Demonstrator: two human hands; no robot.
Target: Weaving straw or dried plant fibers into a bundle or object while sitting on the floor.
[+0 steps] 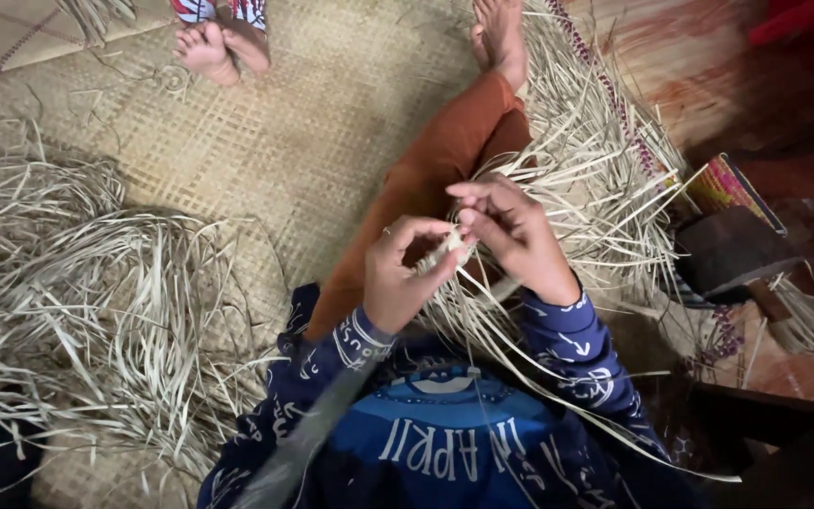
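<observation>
Nearest, above the dark blue patterned sleeves (572, 344), the left hand (398, 278) and right hand (515, 236) meet, fingertips of both pinched together on a thin pale dried-leaf strip (452, 247). It sits between the two thumbs, its tail trailing down and right. Pinched this tightly, the brittle strip could split or slip free. Left lies a loose heap of pale straw strips (96, 302); farther off, the woven tan mat (332, 123).

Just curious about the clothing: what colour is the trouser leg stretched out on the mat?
Rust orange trouser leg, head view.
</observation>
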